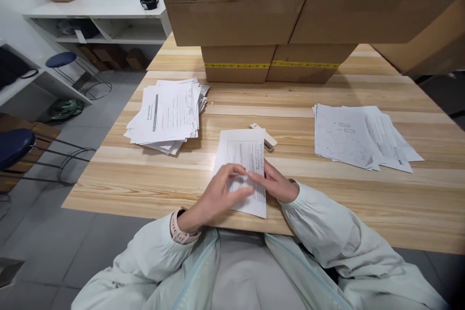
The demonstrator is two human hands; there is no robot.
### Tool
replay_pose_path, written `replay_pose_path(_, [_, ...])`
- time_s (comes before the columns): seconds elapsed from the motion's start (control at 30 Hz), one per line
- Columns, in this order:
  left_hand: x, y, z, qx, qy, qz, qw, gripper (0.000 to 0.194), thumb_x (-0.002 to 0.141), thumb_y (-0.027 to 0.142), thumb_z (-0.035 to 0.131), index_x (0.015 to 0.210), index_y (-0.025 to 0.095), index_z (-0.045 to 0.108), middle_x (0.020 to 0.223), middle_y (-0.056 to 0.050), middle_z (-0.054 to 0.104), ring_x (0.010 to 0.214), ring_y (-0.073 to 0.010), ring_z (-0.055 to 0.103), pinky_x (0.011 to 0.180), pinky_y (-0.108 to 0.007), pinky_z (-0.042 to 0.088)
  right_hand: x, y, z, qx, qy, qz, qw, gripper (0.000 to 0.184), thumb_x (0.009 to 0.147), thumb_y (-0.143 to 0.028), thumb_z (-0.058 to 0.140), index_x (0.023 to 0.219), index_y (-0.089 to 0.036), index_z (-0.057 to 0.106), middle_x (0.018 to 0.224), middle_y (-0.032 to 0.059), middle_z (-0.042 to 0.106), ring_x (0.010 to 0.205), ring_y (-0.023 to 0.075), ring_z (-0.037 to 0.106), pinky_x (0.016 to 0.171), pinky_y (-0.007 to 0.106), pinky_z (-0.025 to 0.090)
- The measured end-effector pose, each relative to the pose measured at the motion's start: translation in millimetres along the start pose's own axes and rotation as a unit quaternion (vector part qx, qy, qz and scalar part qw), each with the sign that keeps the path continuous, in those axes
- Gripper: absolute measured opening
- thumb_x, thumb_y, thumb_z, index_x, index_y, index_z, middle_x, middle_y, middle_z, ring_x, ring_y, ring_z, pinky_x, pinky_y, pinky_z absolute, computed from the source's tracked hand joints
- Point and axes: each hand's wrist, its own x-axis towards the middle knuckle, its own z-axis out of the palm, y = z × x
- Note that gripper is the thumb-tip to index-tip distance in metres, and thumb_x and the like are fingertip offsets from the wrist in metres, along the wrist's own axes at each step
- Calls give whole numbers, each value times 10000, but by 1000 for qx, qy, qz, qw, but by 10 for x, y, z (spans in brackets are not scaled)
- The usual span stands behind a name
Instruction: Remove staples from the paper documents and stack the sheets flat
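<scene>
Two hands meet over a small stack of paper (245, 150) at the near edge of a wooden table (363, 203).
The left hand (214, 196), coming in from seven o'clock, is open, thumb and fingers apart over the print; the right hand (278, 184) lies along the stack's four o'clock edge, and whether it grips cannot be told. From the stack, a stapler (269, 141) sits at one o'clock, partly covered by its corner, a paper pile (169, 111) at ten, loose sheets (337, 135) at two, cardboard boxes (236, 72) at twelve.
</scene>
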Motion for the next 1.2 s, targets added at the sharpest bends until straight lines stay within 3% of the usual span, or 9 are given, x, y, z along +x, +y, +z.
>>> replay_pose_path(0.07, [87,7,-25,-52,56,-47,996,362,786,462,743,1016,223,598,1112,-92,628,1083,-238,597,933,-382,472,-33,-35,6,-51,-69,-28,996,860,861,-534,661,1568,-248,263,1601,126,350,1464,281,365,1186,488,328])
replay_pose_path(0.17, [171,-32,0,-77,66,-67,993,492,714,486,799,1051,205,577,1075,-85,635,996,-228,609,832,-343,480,-79,-35,31,-135,-112,-59,983,1055,840,-499,705,1605,-287,10,1686,88,-9,1554,279,21,1239,530,113])
replay_pose_path(0.33, [195,-89,56,-62,53,-73,994,493,731,489,787,1068,183,597,987,-70,679,884,-212,621,768,-327,477,-110,40,57,-196,-127,-92,968,1146,816,-487,735,1588,-308,-94,1671,84,-141,1542,275,-106,1236,552,67])
replay_pose_path(0.53, [226,-93,33,-51,45,-75,995,390,727,485,782,917,178,634,826,-41,666,763,-190,597,665,-301,450,-112,52,29,-181,-125,-86,972,1140,817,-483,735,1591,-296,-80,1680,97,-72,1549,279,-39,1240,542,87])
replay_pose_path(0.8, [219,-182,26,-38,79,-62,994,430,704,452,810,977,214,577,850,-8,606,743,-156,549,647,-288,440,-111,-1,51,-149,-114,-73,980,1062,836,-515,701,1606,-277,9,1684,85,30,1549,278,88,1246,508,145])
replay_pose_path(0.9, [228,-149,-8,-55,68,-54,995,396,719,422,797,980,210,589,954,-44,628,874,-186,592,701,-297,471,-94,8,68,-96,-34,-51,994,748,904,-537,596,1544,-238,350,1589,102,380,1463,288,371,1211,491,291])
replay_pose_path(1.0, [256,-74,-135,-56,125,-45,989,322,761,381,754,992,213,606,1044,-71,636,975,-199,598,791,-320,492,-69,35,39,8,130,35,991,531,895,-605,566,1194,-183,681,1158,110,735,1074,303,694,947,482,554])
replay_pose_path(1.1, [292,8,-329,-53,227,-22,972,304,796,391,727,1021,225,607,1102,-75,630,1020,-198,591,846,-335,496,-32,21,-23,119,233,75,962,486,811,-615,674,1020,-179,723,931,86,775,837,277,732,748,432,599])
replay_pose_path(1.2, [318,56,-465,-117,220,-22,968,322,796,442,733,1009,231,613,1123,-65,640,995,-189,603,823,-328,515,6,-30,-59,186,239,64,951,449,743,-575,764,985,-199,740,930,72,782,854,263,734,789,420,597])
